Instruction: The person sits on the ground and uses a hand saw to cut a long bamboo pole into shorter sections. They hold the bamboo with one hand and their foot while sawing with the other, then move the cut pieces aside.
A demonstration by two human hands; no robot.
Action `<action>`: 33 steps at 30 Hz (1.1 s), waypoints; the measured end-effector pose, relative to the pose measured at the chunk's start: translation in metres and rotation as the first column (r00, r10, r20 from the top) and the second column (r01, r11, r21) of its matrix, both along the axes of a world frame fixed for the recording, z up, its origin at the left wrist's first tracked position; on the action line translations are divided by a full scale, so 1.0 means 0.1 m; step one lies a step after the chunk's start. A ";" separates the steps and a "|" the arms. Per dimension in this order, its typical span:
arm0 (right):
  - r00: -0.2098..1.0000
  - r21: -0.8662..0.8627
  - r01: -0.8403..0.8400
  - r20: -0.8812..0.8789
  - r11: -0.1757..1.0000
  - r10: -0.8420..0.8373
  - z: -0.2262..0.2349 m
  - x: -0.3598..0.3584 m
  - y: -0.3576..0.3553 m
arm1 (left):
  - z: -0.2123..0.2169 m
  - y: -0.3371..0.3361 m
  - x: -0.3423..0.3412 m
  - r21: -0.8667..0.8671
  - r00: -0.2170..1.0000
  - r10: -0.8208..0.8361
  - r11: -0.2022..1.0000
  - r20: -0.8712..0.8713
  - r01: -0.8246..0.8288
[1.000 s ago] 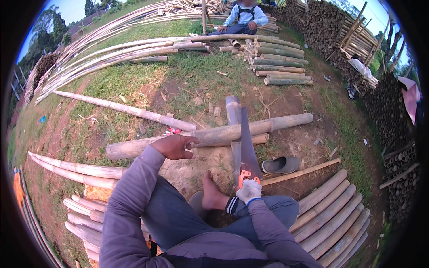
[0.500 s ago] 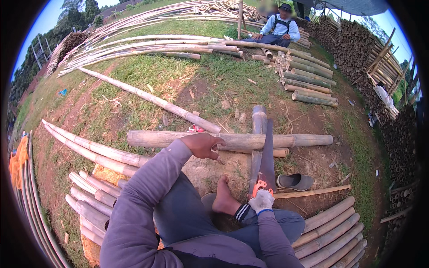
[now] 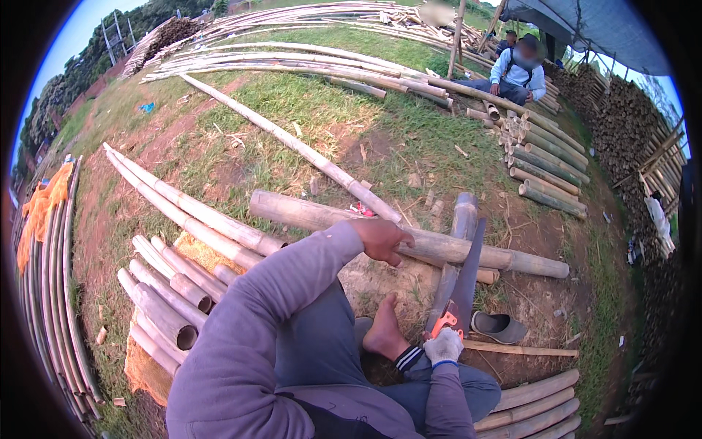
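In my gloved right hand is a handsaw with an orange handle, its dark blade pointing away from me. The blade stands close beside a thick bamboo pole that lies crosswise in front of me; I cannot tell if they touch. My bare left hand is over the middle of this pole, fingers bent and apart, with nothing in them. Under the pole runs a short grey bamboo piece, pointing away from me. My bare foot is just this side of the pole.
A grey shoe and a split bamboo strip lie right of the saw. Cut bamboo pieces are piled at left, more at lower right. A long pole reaches toward the back, where a person sits by stacked bamboo.
The whole view has swung and tilted, so the scene sits farther right. My left hand stays by the pole and my right hand keeps the handsaw in about the same place.
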State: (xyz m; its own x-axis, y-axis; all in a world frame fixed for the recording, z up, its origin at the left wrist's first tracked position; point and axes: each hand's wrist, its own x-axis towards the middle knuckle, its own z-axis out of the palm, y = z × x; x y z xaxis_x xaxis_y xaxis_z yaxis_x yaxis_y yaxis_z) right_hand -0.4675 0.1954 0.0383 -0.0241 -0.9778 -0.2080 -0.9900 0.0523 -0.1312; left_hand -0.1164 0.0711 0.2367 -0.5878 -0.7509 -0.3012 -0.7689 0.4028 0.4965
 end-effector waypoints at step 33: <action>1.000 -0.007 0.001 -0.023 1.000 -0.001 -0.03 -0.01 0.00 | 0.02 0.02 0.02 -0.010 1.000 0.012 1.000 0.004 -0.012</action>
